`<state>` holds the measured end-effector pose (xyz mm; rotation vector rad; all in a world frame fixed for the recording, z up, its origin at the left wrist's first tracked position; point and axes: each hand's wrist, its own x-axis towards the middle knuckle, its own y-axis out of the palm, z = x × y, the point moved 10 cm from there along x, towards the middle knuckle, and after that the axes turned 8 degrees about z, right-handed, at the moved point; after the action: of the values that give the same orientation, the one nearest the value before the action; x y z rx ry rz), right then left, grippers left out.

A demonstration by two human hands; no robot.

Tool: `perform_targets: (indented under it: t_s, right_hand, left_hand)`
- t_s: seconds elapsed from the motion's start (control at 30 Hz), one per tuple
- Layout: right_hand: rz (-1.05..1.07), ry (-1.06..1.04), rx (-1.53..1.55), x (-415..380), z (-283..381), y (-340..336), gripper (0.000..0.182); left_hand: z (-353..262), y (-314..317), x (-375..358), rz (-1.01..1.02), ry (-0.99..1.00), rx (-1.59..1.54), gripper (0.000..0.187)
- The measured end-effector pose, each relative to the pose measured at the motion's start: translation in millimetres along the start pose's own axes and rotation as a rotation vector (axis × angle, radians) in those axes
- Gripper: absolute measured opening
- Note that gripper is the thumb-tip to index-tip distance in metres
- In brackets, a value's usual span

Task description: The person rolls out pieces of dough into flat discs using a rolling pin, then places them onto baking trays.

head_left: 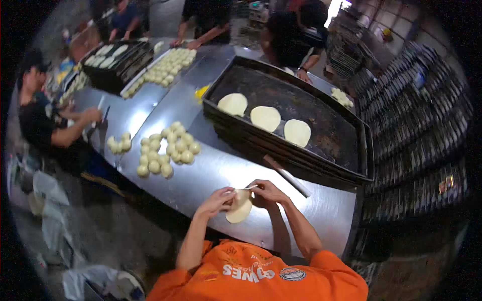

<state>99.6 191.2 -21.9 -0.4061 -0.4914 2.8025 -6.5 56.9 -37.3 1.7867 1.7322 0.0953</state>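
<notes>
A flat oval piece of pale dough (238, 208) hangs between my two hands above the metal table (196, 188). My left hand (219, 201) pinches its upper left edge. On the other side, my right hand (266, 192) grips the upper right edge, where the dough is pulled into a thin fold. A short rolling rod (287, 175) lies on the table beyond my right hand, beside the stacked dark trays. Several dough balls (153, 156) are grouped to the left of my hands.
A large dark tray (365, 150) holds three flat dough rounds (265, 118) beyond my hands. More dough balls (168, 67) cover a tray at the far left. Co-workers stand around the table, one at the left (37, 120). Stacked racks (411, 120) rise at the right.
</notes>
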Motion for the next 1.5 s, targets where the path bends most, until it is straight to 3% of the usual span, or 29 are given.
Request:
perform_targets:
  t_s: [0.03, 0.1, 0.17, 0.27, 0.3, 0.33, 0.37, 0.4, 0.53, 0.6, 0.67, 0.73, 0.77, 0.8, 0.83, 0.87, 0.9, 0.97, 1.0, 1.03, 1.1, 1.17, 1.2, 1.27, 1.3, 1.33, 1.37, 1.43, 1.5]
  right_hand:
    - [0.033, 0.15, 0.302, -17.9, -4.0, 6.6, 0.022]
    - [-0.058, 0.133, 0.834, -49.0, -4.5, 12.2, 0.032]
    - [-0.251, 0.074, 1.068, -84.0, 14.2, -12.9, 0.034]
    - [-0.495, -0.167, 0.935, -135.0, 32.2, -101.7, 0.034]
    - [-0.56, -0.22, 0.845, -150.5, 28.5, -136.8, 0.035]
    - [-0.615, -0.227, 0.882, -164.9, 42.6, -165.0, 0.037]
    - [-0.665, -0.238, 0.916, -178.2, 57.8, -192.6, 0.04]
    - [-0.694, -0.218, 0.904, -185.8, 52.1, -217.4, 0.045]
    - [-0.737, -0.054, 0.91, -201.2, -3.1, -285.5, 0.069]
    - [-0.73, -0.04, 0.923, -193.9, -22.1, -298.9, 0.071]
    - [-0.762, 0.072, 0.921, -180.3, -63.3, -311.8, 0.077]
    - [-0.794, 0.152, 0.716, -165.9, -94.1, -326.8, 0.074]
    - [-0.775, 0.194, 0.603, -160.0, -103.8, -328.6, 0.072]
    - [-1.085, 0.1, 0.111, -176.5, -67.9, -342.3, 0.058]
    - [-1.092, 0.368, -0.278, -183.1, -40.0, -345.7, 0.045]
    - [-1.234, 0.222, -0.5, -188.1, -7.8, -337.8, 0.031]
    - [-1.447, -0.033, -0.577, -205.6, 54.2, -302.4, 0.023]
    - [-1.462, -0.156, -0.593, -204.7, 80.0, -237.8, 0.026]
    - [-1.312, -0.14, -0.445, -189.7, 63.9, -209.1, 0.025]
    - [-1.144, -0.294, -0.413, -172.4, 57.4, -174.6, 0.024]
    - [-0.903, -0.092, -0.622, -140.4, 43.2, -118.4, 0.032]
    - [-0.874, 0.182, -0.396, -137.1, -33.6, -86.9, 0.049]
    - [-0.863, 0.23, -0.654, -138.7, -27.8, -70.8, 0.049]
    - [-0.882, 0.261, -0.742, -142.6, -45.4, -54.6, 0.045]
    - [-0.851, 0.3, -0.723, -140.6, -53.2, -50.7, 0.043]
    - [-0.847, 0.297, -0.733, -137.2, -49.6, -48.1, 0.043]
    - [-0.848, 0.286, -0.724, -135.5, -46.9, -45.0, 0.041]
    - [-0.849, 0.284, -0.724, -134.8, -39.6, -40.4, 0.039]
    - [-0.821, 0.3, -0.714, -129.3, -37.6, -40.3, 0.037]
  left_hand:
    - [2.7, 6.8, -1.5, -0.004, -0.02, -0.272, 0.028]
    - [-15.7, 25.6, 18.5, 0.062, 0.049, -0.299, 0.029]
    - [-43.7, 53.4, 44.7, 0.182, 0.123, -0.315, 0.03]
    - [-128.9, 127.6, 94.6, 0.321, 0.12, 0.042, 0.035]
    - [-154.8, 167.1, 112.1, 0.544, 0.124, 0.158, 0.039]
    - [-171.7, 195.8, 129.5, 0.551, 0.045, 0.186, 0.04]
    - [-185.9, 214.4, 153.6, 0.501, 0.066, 0.277, 0.041]
    - [-204.4, 246.6, 178.0, 0.64, 0.194, 0.288, 0.043]
    - [-183.7, 274.2, 263.5, 0.458, -0.023, 0.391, 0.057]
    - [-159.1, 274.9, 290.6, 0.413, -0.146, 0.317, 0.063]
    - [-143.8, 261.9, 310.7, 0.28, -0.091, 0.324, 0.064]
    - [-137.0, 245.9, 335.0, 0.264, 0.062, 0.348, 0.069]
    - [-150.4, 225.1, 333.6, 0.015, 0.287, 0.574, 0.069]
    - [-171.7, 231.6, 304.2, -0.039, 0.52, 0.749, 0.068]
    - [-194.5, 240.1, 259.1, -0.112, 0.751, 0.927, 0.067]
    - [-200.1, 238.5, 228.7, -0.07, 0.861, 0.886, 0.061]
    - [-197.3, 227.5, 198.3, -0.06, 0.856, 0.912, 0.056]
    - [-181.5, 187.0, 132.1, -0.056, 0.834, 0.707, 0.039]
    - [-164.2, 155.0, 106.4, -0.118, 0.806, 0.723, 0.036]
    - [-142.5, 120.4, 83.5, -0.171, 0.778, 0.736, 0.033]
    - [-95.0, 22.4, 31.0, -0.524, 0.58, 0.831, 0.031]
    - [-61.7, -80.3, -37.3, -0.842, 0.441, 0.743, 0.033]
    - [-55.7, -129.8, -77.7, -1.098, 0.365, 0.769, 0.034]
    - [-71.6, -188.5, -159.6, -1.465, 0.357, 0.755, 0.03]
    - [-84.9, -215.6, -186.8, -1.482, 0.443, 0.725, 0.027]
    - [-76.0, -272.0, -207.8, -1.62, 0.368, 0.801, 0.026]
    - [-91.3, -277.5, -227.0, -1.704, 0.205, 0.814, 0.03]
    - [-61.8, -390.0, -235.3, -1.894, 0.171, 0.913, 0.047]
    - [-79.1, -387.2, -220.9, -1.765, -0.109, 1.037, 0.051]
